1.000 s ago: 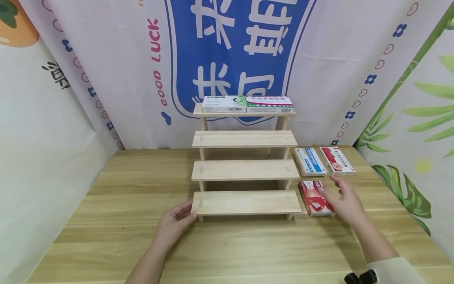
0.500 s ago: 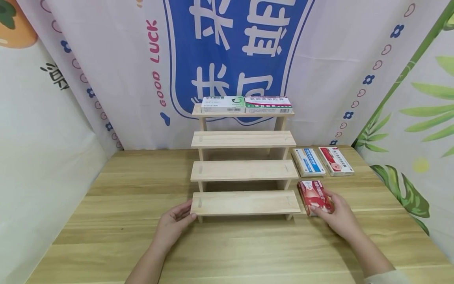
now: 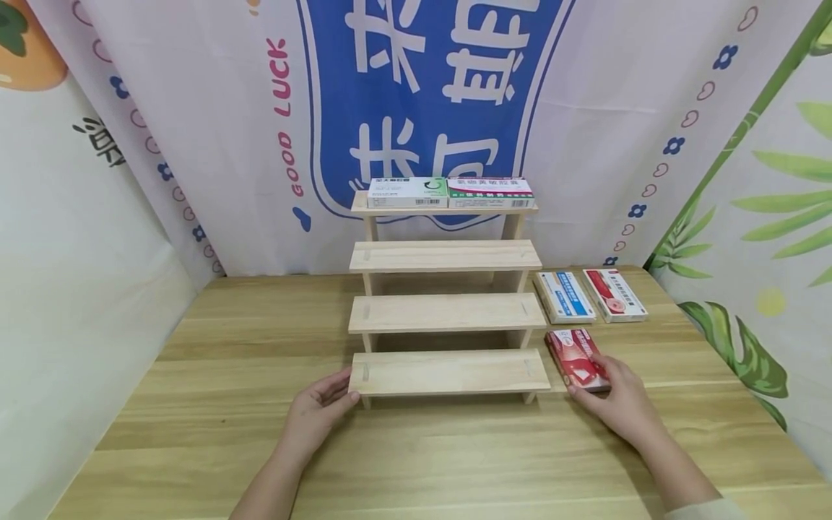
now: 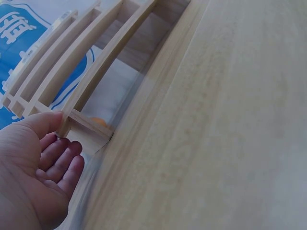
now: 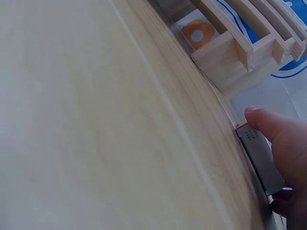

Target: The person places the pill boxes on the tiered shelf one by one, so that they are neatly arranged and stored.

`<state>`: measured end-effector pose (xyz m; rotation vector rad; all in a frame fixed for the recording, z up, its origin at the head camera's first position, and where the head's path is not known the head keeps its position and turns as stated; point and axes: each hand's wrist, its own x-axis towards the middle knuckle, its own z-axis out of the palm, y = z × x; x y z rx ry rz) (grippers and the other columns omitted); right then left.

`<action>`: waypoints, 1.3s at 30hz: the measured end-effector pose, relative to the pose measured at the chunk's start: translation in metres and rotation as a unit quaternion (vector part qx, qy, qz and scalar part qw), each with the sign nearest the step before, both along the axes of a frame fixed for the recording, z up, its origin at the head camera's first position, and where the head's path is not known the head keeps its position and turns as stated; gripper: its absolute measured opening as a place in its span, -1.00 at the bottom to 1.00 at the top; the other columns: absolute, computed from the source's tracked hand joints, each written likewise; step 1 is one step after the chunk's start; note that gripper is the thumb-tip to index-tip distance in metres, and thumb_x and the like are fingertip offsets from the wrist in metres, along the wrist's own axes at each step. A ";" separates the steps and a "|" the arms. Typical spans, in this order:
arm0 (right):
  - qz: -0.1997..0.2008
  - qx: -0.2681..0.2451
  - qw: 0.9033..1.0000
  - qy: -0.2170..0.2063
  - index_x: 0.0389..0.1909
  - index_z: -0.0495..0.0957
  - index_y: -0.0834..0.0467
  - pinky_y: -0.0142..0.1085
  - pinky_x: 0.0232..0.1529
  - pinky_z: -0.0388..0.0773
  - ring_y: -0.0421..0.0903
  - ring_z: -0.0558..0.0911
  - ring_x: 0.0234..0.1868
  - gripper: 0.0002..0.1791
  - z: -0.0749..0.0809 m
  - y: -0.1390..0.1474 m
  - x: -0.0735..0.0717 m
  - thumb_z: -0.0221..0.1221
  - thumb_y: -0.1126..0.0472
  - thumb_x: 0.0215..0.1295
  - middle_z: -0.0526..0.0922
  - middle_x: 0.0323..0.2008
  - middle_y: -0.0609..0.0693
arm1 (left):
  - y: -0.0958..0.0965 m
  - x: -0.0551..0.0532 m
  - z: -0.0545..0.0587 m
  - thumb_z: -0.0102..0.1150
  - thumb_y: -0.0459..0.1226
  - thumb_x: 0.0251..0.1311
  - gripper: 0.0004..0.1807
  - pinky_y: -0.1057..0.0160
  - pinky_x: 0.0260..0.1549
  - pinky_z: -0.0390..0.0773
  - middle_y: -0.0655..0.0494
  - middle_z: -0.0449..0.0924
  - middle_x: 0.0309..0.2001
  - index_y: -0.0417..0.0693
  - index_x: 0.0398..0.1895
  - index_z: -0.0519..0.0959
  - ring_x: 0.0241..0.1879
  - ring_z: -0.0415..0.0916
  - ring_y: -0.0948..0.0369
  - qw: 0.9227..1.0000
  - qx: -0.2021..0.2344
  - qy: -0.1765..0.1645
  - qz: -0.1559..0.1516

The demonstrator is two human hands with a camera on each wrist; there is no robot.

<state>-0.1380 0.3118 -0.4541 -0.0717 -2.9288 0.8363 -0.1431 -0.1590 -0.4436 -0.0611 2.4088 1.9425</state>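
Note:
My left hand (image 3: 316,410) pinches the left front corner of the lowest board of a stepped wooden display rack (image 3: 448,372). In the left wrist view, the thumb lies at the board's end, and the other fingers (image 4: 61,160) are curled beneath it. To the right of the rack, my right hand (image 3: 620,401) grips a flat red medicine box (image 3: 572,354) across its near right part. Seen from the right wrist, the thumb (image 5: 261,120) is at one corner of the box's pale end face (image 5: 261,158), with fingertips at the other corner. The box's right edge is partly covered by the hand.
Two more medicine boxes, one blue and white (image 3: 565,296) and one red and white (image 3: 614,295), lie behind the red one. On the rack's top board sit a white-green box (image 3: 407,192) and a white-pink box (image 3: 490,193). A printed curtain (image 3: 247,144) hangs behind the table (image 3: 260,325).
My right hand has come down and left onto the red box and taken hold of it; the box's near end has shifted slightly. My left hand stays at the rack's corner.

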 end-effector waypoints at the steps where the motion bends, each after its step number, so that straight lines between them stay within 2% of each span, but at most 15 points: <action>1: -0.003 0.000 1.000 -0.002 0.39 0.18 0.39 0.42 0.25 0.23 0.49 0.24 0.30 0.03 0.000 0.002 0.001 0.29 -0.27 0.15 0.20 0.34 0.51 | 0.000 0.000 0.000 0.31 -0.34 0.18 -0.47 0.34 0.10 0.61 -0.21 0.51 0.24 -0.30 0.23 0.47 0.21 0.51 -0.08 1.000 0.000 0.000 0.000; 5: -0.015 0.000 1.000 -0.014 0.41 0.14 0.39 0.45 0.24 0.18 0.52 0.19 0.30 0.05 0.002 0.008 0.003 0.25 -0.29 0.18 0.17 0.34 0.54 | 0.000 -0.001 -0.001 0.31 -0.35 0.18 -0.47 0.34 0.10 0.61 -0.21 0.51 0.24 -0.30 0.23 0.47 0.20 0.52 -0.07 1.000 0.002 -0.001 0.002; 13: -0.032 0.021 0.999 -0.004 0.38 0.22 0.37 0.42 0.20 0.27 0.48 0.28 0.24 -0.03 0.003 0.011 0.004 0.22 -0.27 0.23 0.28 0.27 0.51 | 0.000 -0.001 -0.002 0.31 -0.36 0.17 -0.47 0.32 0.11 0.61 -0.21 0.51 0.23 -0.31 0.22 0.47 0.19 0.52 -0.08 1.000 -0.003 0.004 0.004; 26: -0.056 0.000 0.998 -0.024 0.41 0.19 0.35 0.45 0.21 0.23 0.52 0.25 0.24 0.00 0.014 0.013 0.003 0.19 -0.32 0.23 0.21 0.29 0.55 | -0.001 0.000 -0.002 0.31 -0.34 0.18 -0.46 0.32 0.11 0.60 -0.21 0.51 0.24 -0.31 0.23 0.46 0.20 0.52 -0.07 1.000 -0.001 0.006 0.000; 32: -0.064 -0.018 0.998 -0.013 0.41 0.20 0.35 0.44 0.15 0.29 0.52 0.26 0.24 -0.01 0.027 0.014 0.002 0.17 -0.32 0.24 0.18 0.32 0.53 | -0.001 0.001 -0.001 0.31 -0.33 0.18 -0.45 0.32 0.12 0.60 -0.21 0.50 0.25 -0.31 0.24 0.46 0.21 0.51 -0.08 1.000 -0.001 0.004 -0.002; 39: -0.056 -0.023 0.997 0.036 0.39 0.25 0.33 0.36 -0.01 0.46 0.49 0.40 0.13 -0.11 0.056 0.015 -0.001 0.22 -0.21 0.26 0.29 0.27 0.48 | -0.001 0.001 0.000 0.31 -0.32 0.19 -0.46 0.32 0.12 0.60 -0.21 0.50 0.25 -0.31 0.24 0.46 0.21 0.51 -0.08 1.000 -0.002 0.002 -0.001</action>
